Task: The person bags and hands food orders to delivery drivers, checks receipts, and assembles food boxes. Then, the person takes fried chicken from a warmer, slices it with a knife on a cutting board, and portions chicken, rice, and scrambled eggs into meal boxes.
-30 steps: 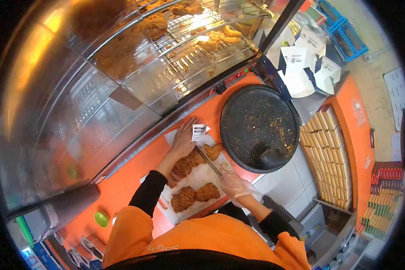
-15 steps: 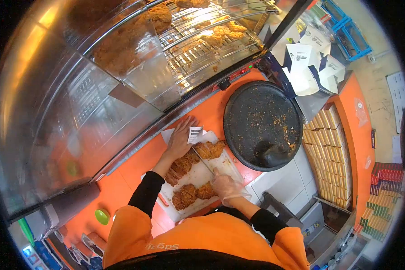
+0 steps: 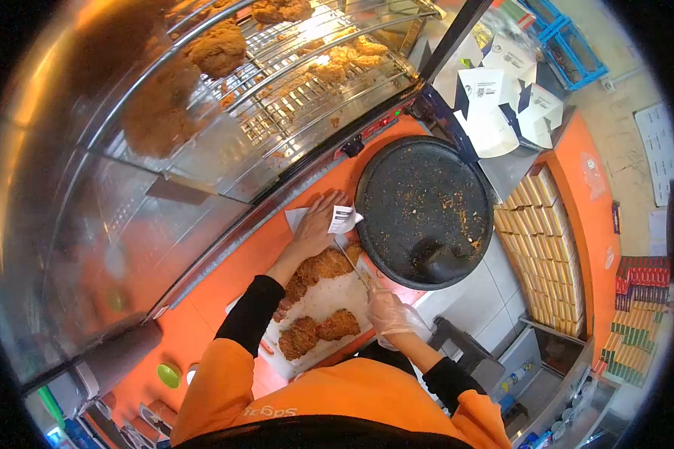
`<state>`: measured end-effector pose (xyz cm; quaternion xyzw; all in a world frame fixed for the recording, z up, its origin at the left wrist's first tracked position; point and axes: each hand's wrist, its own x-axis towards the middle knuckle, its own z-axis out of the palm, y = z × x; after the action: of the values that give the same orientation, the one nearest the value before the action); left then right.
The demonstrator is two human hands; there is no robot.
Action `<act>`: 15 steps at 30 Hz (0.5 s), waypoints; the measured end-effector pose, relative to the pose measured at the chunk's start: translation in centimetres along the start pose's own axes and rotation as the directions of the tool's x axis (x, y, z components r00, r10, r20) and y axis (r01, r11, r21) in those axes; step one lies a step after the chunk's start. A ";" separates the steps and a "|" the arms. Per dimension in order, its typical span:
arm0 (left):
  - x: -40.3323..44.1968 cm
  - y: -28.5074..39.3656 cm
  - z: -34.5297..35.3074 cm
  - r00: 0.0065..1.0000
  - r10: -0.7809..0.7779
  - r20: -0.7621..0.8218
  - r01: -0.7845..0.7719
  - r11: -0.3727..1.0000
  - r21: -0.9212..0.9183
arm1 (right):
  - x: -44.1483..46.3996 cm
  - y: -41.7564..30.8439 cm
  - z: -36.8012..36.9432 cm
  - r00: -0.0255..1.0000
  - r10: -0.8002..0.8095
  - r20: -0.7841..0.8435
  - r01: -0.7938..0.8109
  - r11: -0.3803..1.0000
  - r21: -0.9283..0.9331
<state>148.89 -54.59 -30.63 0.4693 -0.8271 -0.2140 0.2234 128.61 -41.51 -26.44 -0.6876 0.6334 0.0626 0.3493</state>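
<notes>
My left hand (image 3: 312,230) presses a printed white paper (image 3: 343,219) at the far edge of the cutting board, its ends sticking out on both sides. My right hand (image 3: 388,310), in a clear plastic glove, is closed round a knife handle. The knife's thin blade (image 3: 351,260) lies across the right part of the upper fried chicken (image 3: 326,265), pointing to my left hand. Nearer me, two pieces of fried chicken (image 3: 318,331) sit side by side on the white cutting board (image 3: 329,297). My left forearm hides part of the board.
A round black pan (image 3: 424,213) with crumbs stands right of the board. Beyond the orange counter (image 3: 202,303) is a heated display case (image 3: 292,153) with fried chicken on racks. Open boxes (image 3: 494,112) stand back right, above stacked cartons (image 3: 541,251). A green bowl (image 3: 169,375) sits left.
My left hand and the paper have shifted right along the board's far edge. The knife in my right hand has also moved right over the upper chicken. The view has turned slightly.
</notes>
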 end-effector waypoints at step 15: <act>-3.0 6.8 -8.6 0.903 0.006 -0.430 0.095 0.972 0.215 | -3.5 -1.4 -4.9 0.984 -0.116 -0.138 0.146 0.961 0.233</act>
<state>150.52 -50.07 -20.37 0.5463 -0.7661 -0.0135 0.3383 127.49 -41.43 -20.34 -0.6829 0.6095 -0.0811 0.3945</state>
